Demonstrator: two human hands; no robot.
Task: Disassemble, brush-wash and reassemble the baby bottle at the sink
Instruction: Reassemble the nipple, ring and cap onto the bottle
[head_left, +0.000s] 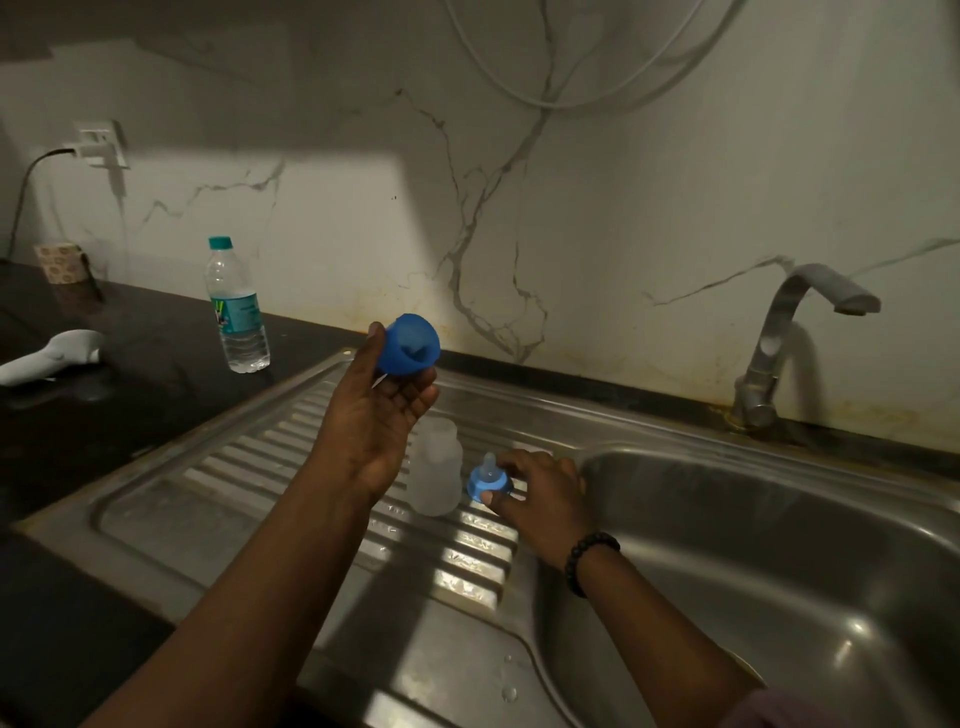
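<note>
Our left fingers (397, 387) curl around one blue cap (410, 345), held up above the drainboard (234, 467); our right fingers (511, 499) pinch one blue collar with its teat (487, 480) just beside the one frosted bottle body (435, 467) standing there. We judge we are mid-reassembly or mid-disassembly; next the collar needs seating squarely on the neck.

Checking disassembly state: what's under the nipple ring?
The nipple ring, gripped by the right hand, sits over the ribbed drainboard, beside the bottle body. Contact underneath is hidden.
</note>
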